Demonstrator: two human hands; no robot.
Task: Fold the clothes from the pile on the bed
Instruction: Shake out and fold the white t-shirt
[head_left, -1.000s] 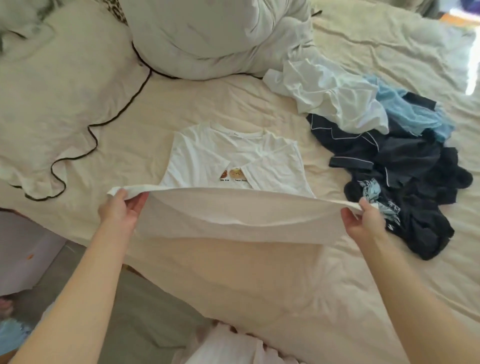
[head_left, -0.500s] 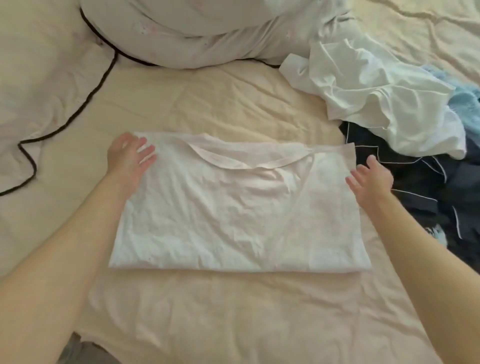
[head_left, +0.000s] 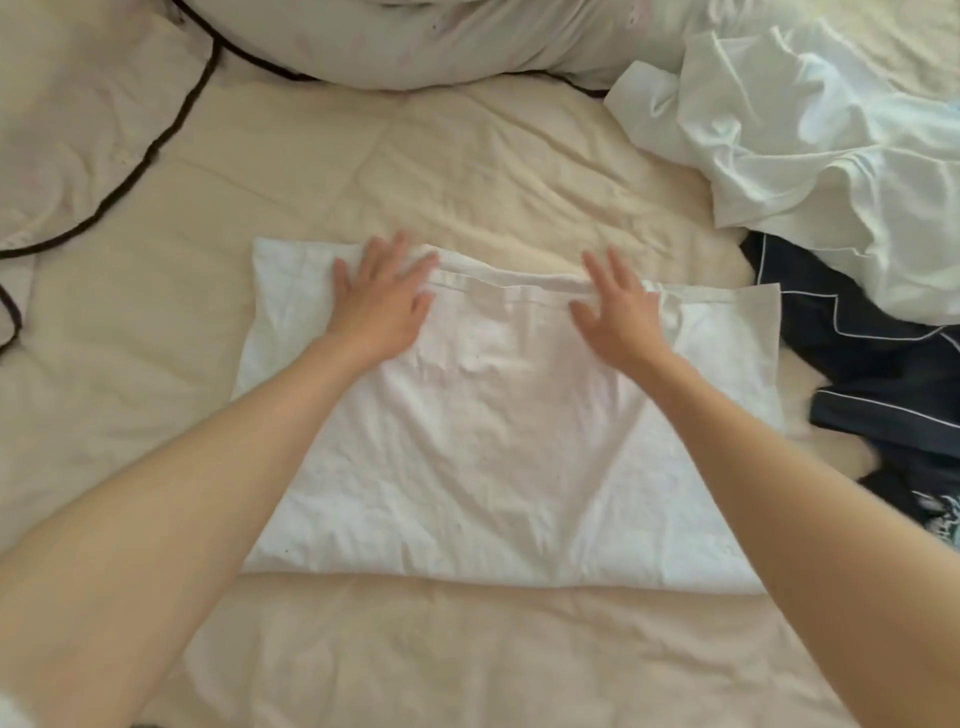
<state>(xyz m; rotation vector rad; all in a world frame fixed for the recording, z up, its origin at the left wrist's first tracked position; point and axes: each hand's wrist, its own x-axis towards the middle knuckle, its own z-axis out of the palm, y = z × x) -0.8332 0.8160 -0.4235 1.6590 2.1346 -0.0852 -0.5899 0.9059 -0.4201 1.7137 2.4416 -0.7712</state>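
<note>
Head view: white T-shirt (head_left: 498, 467) lies folded in half on the cream bedspread (head_left: 467, 171), mid-bed. Your left hand (head_left: 382, 301) and right hand (head_left: 621, 319) rest flat on its far edge, fingers spread, gripping nothing. At the right, a white garment (head_left: 810, 156) overlaps a navy piped garment (head_left: 878, 374); both are cut off by the frame.

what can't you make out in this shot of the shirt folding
Head view only:
- Front of the folded white t-shirt: turned under, hidden by its own top layer.
- Cloth beneath the left hand and right hand: covered by the flat palms.
- Dark navy garment and white garment: cut off by the right edge.
- Pillow: cut off by the top edge.
</note>
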